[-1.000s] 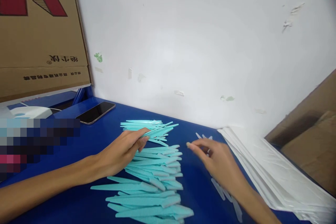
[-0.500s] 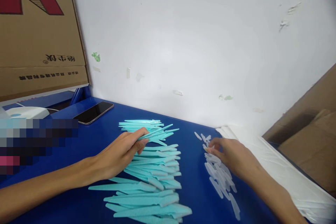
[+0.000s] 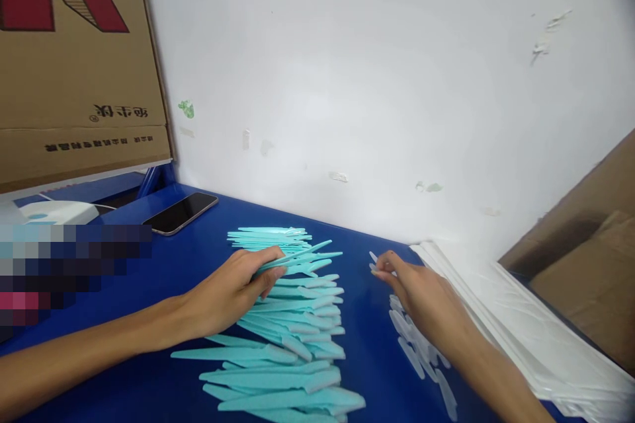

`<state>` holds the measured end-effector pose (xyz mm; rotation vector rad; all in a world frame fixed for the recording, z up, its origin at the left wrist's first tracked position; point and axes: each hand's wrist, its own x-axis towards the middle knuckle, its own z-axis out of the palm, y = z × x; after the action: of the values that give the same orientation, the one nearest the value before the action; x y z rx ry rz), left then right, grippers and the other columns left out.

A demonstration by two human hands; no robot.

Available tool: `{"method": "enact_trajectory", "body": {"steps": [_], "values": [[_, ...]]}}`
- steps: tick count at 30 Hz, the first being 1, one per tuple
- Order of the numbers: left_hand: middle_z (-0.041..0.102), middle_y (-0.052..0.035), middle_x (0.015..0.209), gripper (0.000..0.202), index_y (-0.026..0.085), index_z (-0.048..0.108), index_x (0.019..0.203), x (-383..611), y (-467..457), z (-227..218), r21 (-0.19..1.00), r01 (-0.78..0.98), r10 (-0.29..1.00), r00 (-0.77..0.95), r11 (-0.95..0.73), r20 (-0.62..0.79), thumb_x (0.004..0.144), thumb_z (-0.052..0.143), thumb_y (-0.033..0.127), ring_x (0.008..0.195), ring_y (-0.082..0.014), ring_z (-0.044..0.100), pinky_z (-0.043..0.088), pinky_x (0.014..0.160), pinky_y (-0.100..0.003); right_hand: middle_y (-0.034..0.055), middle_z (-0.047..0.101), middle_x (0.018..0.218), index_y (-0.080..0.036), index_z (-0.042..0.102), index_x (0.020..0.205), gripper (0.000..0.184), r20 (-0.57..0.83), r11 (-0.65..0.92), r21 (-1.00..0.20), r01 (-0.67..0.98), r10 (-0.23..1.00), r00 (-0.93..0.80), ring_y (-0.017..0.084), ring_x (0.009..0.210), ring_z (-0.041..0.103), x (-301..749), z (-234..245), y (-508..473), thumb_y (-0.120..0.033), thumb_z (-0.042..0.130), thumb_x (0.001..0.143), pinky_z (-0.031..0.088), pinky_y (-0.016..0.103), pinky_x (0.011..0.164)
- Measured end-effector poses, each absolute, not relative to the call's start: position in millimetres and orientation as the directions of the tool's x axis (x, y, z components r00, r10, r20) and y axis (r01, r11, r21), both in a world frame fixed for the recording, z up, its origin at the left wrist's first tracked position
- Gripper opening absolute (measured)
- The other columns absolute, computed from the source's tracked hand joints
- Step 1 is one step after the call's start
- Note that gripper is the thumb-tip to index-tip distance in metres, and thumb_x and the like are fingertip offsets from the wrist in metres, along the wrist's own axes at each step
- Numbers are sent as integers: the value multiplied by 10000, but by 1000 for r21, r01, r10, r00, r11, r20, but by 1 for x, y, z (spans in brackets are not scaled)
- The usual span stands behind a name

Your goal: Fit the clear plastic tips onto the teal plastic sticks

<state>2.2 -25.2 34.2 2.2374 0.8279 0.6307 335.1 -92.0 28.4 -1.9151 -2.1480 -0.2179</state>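
My left hand (image 3: 248, 281) is closed around a few slim turquoise tapered sticks (image 3: 312, 252), their ends pointing right. Under and below it lies a row of similar turquoise sticks (image 3: 282, 377), many with pale translucent sleeves on their right ends. Past my left fingers is a pile of turquoise sticks (image 3: 268, 232). My right hand (image 3: 411, 281) has thumb and forefinger pinched on a small translucent sleeve (image 3: 374, 268), largely hidden by the fingertips. Loose translucent sleeves (image 3: 419, 344) lie on the blue table beneath my right hand and wrist.
A phone (image 3: 181, 213) lies at the back left of the blue table (image 3: 163, 264), near a white device (image 3: 59, 213). A large cardboard box (image 3: 84, 79) stands behind them. White plastic sheeting (image 3: 516, 317) and more cardboard (image 3: 585, 264) are at the right. A white wall rises behind.
My right hand has moved left from the heap of sleeves, toward the sticks, with its fingertips pinched. My left hand keeps hold of its sticks. The view has shifted slightly.
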Motion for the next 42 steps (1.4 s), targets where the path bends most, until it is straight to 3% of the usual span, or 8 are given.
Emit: {"method": "enact_trajectory", "body": {"steps": [5,9,13,17,21,25,34,42], "values": [[547,42,678,369,211,527,890,2,-20,36,591,493,713,669,-639,212,1086,349,468,516,-122,422,326,512,-261,14,796,979,-299,602,1097,229,393,255,-69,964,895,-208,235,735,761,324,25,-95,-412,403,1083,471,277,558],[673,-10,806,376,209,623,1010,2,-12,30,477,588,738,636,-653,225,1079,349,456,601,-163,548,409,572,-274,6,802,996,-302,647,1083,255,423,276,-42,960,876,-233,251,827,782,321,23,-96,-411,416,1081,508,282,577],[731,-85,1188,408,208,632,1284,-1,-6,23,393,665,770,591,-634,241,1046,420,463,929,-257,706,532,758,-336,4,803,965,-289,666,1079,250,409,286,-44,957,879,-244,247,814,785,319,25,-97,-389,436,1077,529,288,591],[683,-127,1324,517,173,633,1327,-4,-5,23,324,700,771,583,-637,256,1030,424,540,1166,-331,667,538,952,-446,14,803,976,-287,673,1091,245,389,282,-48,958,889,-242,238,828,786,317,26,-98,-372,445,1076,533,276,605],[722,-108,1223,495,185,670,1278,-4,-1,23,309,672,740,602,-673,301,1084,301,453,1116,-293,685,546,940,-421,18,805,972,-282,686,1092,241,400,289,-42,956,882,-249,240,822,786,315,26,-99,-367,462,1070,541,281,606],[725,-117,1183,434,166,690,1244,-4,7,15,271,678,727,597,-683,341,1065,333,337,1070,-286,690,546,917,-406,13,803,989,-281,692,1096,223,393,298,-45,953,883,-257,248,851,787,314,25,-99,-345,482,1064,569,302,640],[733,-126,1113,468,172,707,1203,-6,11,14,143,672,648,602,-727,466,1085,290,348,954,-280,689,529,868,-425,35,804,1041,-254,715,1120,248,503,335,-93,938,829,-246,243,888,787,312,22,-99,-328,487,1060,611,314,693],[683,-81,1052,296,194,641,1241,-2,-4,16,229,398,451,669,-889,590,1101,384,237,830,-154,655,525,700,-241,21,795,998,-266,727,1166,250,599,434,-229,871,768,-226,178,772,760,300,24,-103,-327,511,1056,607,282,684]]}}
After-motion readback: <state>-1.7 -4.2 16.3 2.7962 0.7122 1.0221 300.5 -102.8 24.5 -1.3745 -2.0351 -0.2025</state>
